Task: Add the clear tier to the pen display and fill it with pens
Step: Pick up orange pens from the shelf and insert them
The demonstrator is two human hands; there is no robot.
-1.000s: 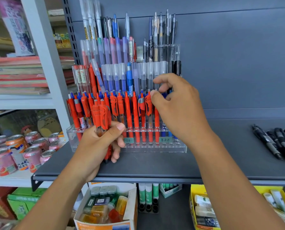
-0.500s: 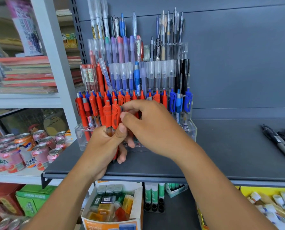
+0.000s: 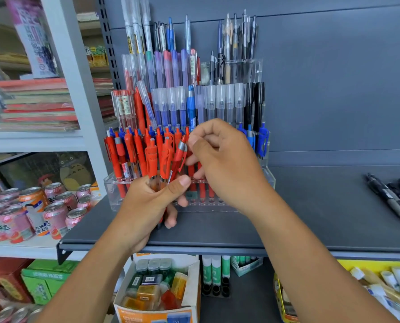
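The left hand [image 3: 145, 203] grips a bundle of red pens [image 3: 161, 159]; the right hand [image 3: 220, 159] pinches one out. Lift it clear, then seat it upright in an empty hole of the clear tier [image 3: 270, 183] near the shelf's front edge.

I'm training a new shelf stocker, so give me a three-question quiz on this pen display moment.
1. True or false: the left hand holds a bunch of red pens.
2. Which pen is the right hand pinching: A red, B black, C blue?
3. Where do the loose black pens lie?

Key: 1 true. 2 A, the tilted red pen. 3 On the grey shelf, far right.
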